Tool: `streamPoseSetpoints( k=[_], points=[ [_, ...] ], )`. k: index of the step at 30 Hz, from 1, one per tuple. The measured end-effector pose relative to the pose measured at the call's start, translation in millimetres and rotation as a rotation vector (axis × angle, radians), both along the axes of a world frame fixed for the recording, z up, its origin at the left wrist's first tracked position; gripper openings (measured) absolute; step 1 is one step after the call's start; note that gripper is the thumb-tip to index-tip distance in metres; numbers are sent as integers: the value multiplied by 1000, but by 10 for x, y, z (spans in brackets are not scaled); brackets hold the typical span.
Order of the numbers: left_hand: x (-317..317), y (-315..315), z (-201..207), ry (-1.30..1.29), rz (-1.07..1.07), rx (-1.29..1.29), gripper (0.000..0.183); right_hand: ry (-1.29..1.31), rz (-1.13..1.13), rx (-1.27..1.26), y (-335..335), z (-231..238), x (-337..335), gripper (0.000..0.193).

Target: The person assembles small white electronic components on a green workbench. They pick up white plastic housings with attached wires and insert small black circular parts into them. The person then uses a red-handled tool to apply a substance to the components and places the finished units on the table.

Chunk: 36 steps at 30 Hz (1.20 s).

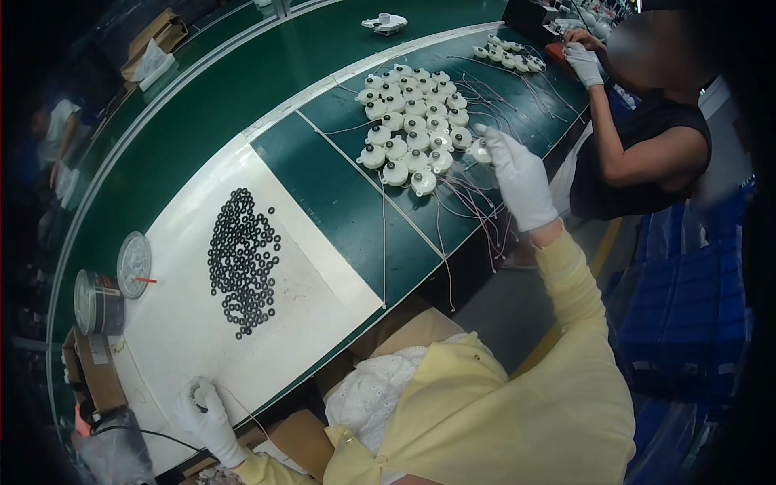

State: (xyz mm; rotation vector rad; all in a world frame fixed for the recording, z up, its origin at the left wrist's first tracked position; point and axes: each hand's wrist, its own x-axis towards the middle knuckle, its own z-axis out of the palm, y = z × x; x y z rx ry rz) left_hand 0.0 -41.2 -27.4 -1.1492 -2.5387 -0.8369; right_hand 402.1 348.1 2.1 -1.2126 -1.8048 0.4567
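Observation:
My right hand, in a white glove, reaches to the right side of a cluster of small white motors. Its fingers are closed on one small white motor at the cluster's edge. The motors are round, with dark tips on top and thin wires trailing over the table's near edge. Low on the left, my left hand, also gloved, curls around a small round part, mostly hidden by the fingers. A thin wire runs from it, so it looks like another such motor.
Many black rings lie on a white sheet. At left are an open tin, its lid and a cardboard box. A co-worker works at the far right, near a smaller motor group. Blue crates stand at right.

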Motion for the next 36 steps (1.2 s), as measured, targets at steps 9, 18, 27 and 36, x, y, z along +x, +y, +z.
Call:
streamPoseSetpoints(
  k=[9, 18, 27, 36],
  points=[
    [-4, -1, -11, 6, 54, -23, 12, -362, -13, 404, 209, -270, 20, 27],
    [-157, -214, -53, -589, 191, 373, 27, -507, 99, 609, 38, -176, 153, 31],
    [17, -59, 18, -564, -9, 665, 36, -500, 87, 698, 93, -146, 42, 31],
    [1068, 204, 498, -529, -217, 559, 17, 402, 43, -7, -887, 14, -28, 37]
  ],
)
